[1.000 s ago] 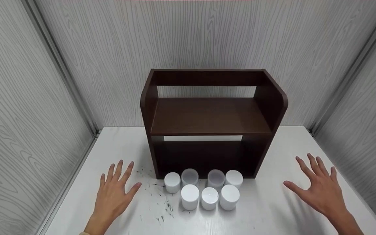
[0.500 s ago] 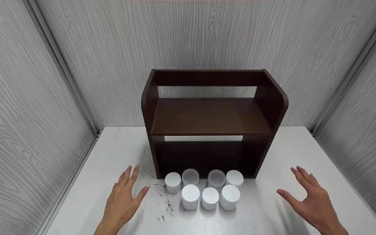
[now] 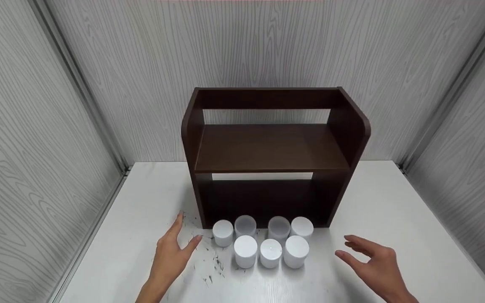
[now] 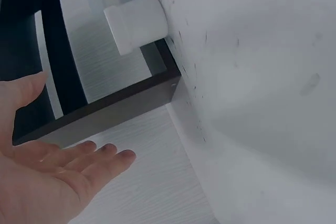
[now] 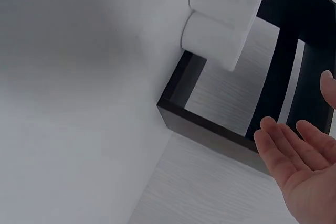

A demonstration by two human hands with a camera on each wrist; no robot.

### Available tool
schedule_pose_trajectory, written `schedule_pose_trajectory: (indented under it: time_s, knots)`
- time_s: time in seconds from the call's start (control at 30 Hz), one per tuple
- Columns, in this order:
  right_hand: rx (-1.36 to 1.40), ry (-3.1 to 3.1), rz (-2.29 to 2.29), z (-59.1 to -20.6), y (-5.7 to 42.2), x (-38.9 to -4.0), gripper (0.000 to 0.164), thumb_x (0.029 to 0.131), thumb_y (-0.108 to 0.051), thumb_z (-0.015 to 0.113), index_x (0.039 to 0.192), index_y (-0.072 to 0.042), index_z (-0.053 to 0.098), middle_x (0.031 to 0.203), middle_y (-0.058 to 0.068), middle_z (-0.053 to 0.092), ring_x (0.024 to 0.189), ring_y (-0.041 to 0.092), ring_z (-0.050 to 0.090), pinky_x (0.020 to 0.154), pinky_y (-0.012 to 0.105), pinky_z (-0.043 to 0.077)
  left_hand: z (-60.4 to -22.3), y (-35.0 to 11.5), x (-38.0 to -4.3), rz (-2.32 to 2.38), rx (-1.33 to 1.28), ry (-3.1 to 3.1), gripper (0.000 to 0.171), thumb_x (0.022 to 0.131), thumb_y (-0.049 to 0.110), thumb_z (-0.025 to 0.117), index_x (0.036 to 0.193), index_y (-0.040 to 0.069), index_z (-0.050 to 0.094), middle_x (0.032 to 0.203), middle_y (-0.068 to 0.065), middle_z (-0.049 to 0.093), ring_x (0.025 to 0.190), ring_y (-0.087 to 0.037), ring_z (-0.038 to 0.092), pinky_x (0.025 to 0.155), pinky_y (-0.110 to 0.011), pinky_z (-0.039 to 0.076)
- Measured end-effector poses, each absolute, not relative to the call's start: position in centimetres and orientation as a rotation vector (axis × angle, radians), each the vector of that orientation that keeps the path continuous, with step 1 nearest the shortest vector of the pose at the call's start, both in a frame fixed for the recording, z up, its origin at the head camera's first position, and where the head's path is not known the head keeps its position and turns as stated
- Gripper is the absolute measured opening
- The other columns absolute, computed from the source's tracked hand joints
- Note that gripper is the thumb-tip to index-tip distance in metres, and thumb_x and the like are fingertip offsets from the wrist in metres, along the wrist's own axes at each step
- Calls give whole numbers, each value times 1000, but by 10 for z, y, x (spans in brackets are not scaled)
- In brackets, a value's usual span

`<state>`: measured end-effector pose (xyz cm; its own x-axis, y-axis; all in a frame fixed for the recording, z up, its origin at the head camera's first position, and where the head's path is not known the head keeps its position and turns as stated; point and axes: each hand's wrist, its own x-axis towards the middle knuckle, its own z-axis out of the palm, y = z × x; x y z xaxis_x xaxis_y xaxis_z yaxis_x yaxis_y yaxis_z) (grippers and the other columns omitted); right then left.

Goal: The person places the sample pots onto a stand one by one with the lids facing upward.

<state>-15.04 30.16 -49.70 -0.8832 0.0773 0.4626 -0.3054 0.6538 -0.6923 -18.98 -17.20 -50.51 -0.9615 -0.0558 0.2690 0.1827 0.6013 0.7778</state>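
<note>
So, the front left tub point(image 3: 246, 252), front middle tub point(image 3: 270, 254) and front right tub point(image 3: 296, 252) stand upright in a tight row, all white, with the middle one looking a bit smaller. Just behind them there's a back left tub point(image 3: 223, 233) in white, then a left frosted tub point(image 3: 245, 226) and a right frosted tub point(image 3: 278, 228), both with greyish tops and a gap between them, and finally a white back right tub point(image 3: 302, 227). Can't tell which ones actually touch.

Left hand point(image 3: 172, 254) is empty, thumb spread wide from its fingers, closest to the back left tub but not touching it. Right hand point(image 3: 375, 265) is empty too, fingers slightly bent with a narrower gap to the thumb, a bit further out from the tubs on its side.

Right behind the back tubs is a dark brown shelf point(image 3: 272, 147), two levels, slots across the back. It all sits on a white tabletop point(image 3: 390, 202), with some dark scuff marks point(image 3: 218, 263) between the left hand and the front left tub. Around that: a grey wood-grain back wall point(image 3: 267, 46), plus matching panels on both sides.
</note>
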Motion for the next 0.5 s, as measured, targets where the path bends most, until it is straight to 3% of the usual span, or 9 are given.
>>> schedule_pose_trajectory:
  time_s: [0.23, 0.5]
  knots:
    - [116, -2547, 1325, -512, 275, -154, 33, 75, -22, 98, 104, -20, 82, 99, -5, 79, 94, 17, 77, 86, 27, 61, -505, -166, -207, -1451, -135, -2450, 82, 99, 19, 76, 162, -6, 31, 162, -26, 39, 147, -46, 40, 112, -63, 41]
    - [124, -2522, 1491, -521, 260, -163, 33, 77, -16, 96, 105, -9, 82, 103, 8, 79, 97, 20, 76, 89, 28, 60, -504, -164, -231, -1563, -175, -2376, 81, 100, 19, 75, 162, -6, 30, 161, -29, 38, 145, -48, 42, 111, -63, 43]
